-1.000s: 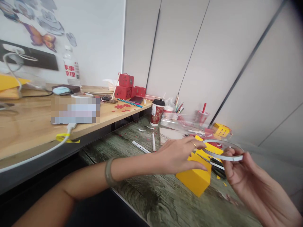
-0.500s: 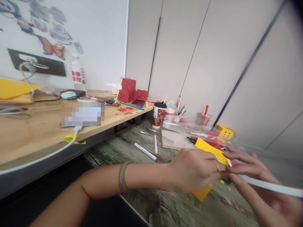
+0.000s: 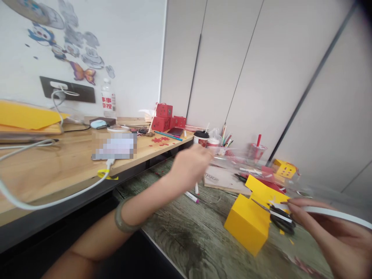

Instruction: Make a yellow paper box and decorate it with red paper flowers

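My left hand is raised over the far side of the dark wooden table, in front of the paper cups. Its fingers are drawn together, and I cannot make out what, if anything, is in them. At the right, my right hand pinches a narrow white strip, which curves off toward the right edge. Near those fingertips lie a piece of yellow paper and black-handled scissors. A yellow paper box sits on the table between my hands, touching or overlapping the scissors' tips.
Markers and a board lie beyond the box. Behind stand a black-lidded cup, a cup with a red straw and a yellow dotted box. A higher desk at left bears a phone, a cable and red boxes.
My left hand has left the right hand and moved up and left toward the cups. That uncovers the yellow box and scissors. My right hand still holds the strip; the view has shifted slightly.
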`<state>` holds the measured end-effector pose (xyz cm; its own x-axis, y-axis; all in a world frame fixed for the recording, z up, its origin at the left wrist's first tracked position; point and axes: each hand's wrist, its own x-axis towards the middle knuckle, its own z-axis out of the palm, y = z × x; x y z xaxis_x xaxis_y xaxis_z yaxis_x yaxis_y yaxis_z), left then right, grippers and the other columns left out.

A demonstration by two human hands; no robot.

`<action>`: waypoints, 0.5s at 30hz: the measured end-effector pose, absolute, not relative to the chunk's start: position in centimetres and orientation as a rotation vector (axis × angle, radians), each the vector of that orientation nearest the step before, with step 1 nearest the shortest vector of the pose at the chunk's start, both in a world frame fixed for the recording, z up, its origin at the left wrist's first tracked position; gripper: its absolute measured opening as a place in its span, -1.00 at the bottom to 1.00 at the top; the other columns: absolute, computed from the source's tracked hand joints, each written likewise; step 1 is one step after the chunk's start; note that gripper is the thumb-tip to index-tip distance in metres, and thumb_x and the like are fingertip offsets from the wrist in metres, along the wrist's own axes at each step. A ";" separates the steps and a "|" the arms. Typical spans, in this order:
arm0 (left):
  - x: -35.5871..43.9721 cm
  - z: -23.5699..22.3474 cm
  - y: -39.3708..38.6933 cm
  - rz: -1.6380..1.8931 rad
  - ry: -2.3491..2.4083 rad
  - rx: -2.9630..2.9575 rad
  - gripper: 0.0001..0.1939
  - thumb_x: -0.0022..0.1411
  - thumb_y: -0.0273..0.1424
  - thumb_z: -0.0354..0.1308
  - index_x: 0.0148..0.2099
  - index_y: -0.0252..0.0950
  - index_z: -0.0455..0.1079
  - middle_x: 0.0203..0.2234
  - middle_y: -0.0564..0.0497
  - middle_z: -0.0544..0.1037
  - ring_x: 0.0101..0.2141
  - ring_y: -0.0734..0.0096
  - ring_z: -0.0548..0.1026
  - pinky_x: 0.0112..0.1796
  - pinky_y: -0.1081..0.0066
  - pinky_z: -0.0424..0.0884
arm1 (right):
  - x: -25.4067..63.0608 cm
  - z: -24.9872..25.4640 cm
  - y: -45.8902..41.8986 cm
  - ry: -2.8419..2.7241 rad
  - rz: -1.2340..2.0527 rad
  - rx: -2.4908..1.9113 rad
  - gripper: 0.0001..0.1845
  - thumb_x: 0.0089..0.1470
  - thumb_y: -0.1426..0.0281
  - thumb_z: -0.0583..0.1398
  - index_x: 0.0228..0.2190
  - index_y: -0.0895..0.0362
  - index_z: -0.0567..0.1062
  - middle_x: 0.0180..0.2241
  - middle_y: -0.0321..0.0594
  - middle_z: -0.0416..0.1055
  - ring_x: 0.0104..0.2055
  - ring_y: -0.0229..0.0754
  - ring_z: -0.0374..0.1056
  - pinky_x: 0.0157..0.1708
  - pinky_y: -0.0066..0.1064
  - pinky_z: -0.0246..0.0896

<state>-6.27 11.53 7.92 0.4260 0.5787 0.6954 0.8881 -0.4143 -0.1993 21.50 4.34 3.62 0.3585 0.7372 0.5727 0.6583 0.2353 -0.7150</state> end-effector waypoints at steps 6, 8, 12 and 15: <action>-12.3 9.4 13.9 -0.625 -1.708 -1.826 -0.73 0.20 -0.56 -0.12 -0.28 -0.46 0.43 -0.37 -0.27 0.53 -0.27 0.10 0.49 -0.32 0.29 0.39 | 20.9 4.3 4.3 -1.319 0.225 -1.578 -0.65 -0.29 0.05 0.27 -0.48 0.03 0.57 -0.32 -0.25 0.55 -0.36 0.00 0.47 -0.57 -0.37 0.41; -12.6 8.7 14.3 -0.592 -1.770 -1.819 -0.72 0.22 -0.47 -0.09 -0.30 -0.44 0.45 -0.39 -0.25 0.54 -0.30 0.10 0.51 -0.32 0.28 0.39 | 20.6 4.7 4.1 -1.321 0.242 -1.611 -0.62 -0.33 0.03 0.27 -0.49 0.03 0.58 -0.33 -0.25 0.56 -0.29 0.02 0.46 -0.49 -0.37 0.42; -12.9 7.6 14.4 -0.558 -1.860 -1.823 -0.65 0.21 -0.29 0.00 -0.34 -0.49 0.47 -0.43 -0.29 0.55 -0.33 0.01 0.51 -0.28 0.17 0.37 | 19.9 5.4 4.0 -1.163 0.304 -1.627 -0.56 -0.51 -0.02 0.28 -0.57 0.03 0.58 -0.38 -0.28 0.56 -0.25 0.02 0.45 -0.33 -0.38 0.41; -13.2 7.7 14.5 -0.587 -1.866 -1.814 -0.58 0.21 -0.25 0.00 -0.22 -0.58 0.44 -0.18 -0.46 0.47 -0.09 -0.19 0.39 -0.18 0.03 0.31 | 19.6 5.4 4.2 -1.082 0.351 -1.623 -0.56 -0.58 -0.01 0.30 -0.59 0.00 0.58 -0.38 -0.30 0.56 -0.24 -0.01 0.44 -0.28 -0.40 0.40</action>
<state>-13.23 14.53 7.74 -0.0160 0.7983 0.6020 0.9992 0.0345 -0.0192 19.61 4.18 5.42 0.5389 0.7883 0.2970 0.4633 0.0171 -0.8861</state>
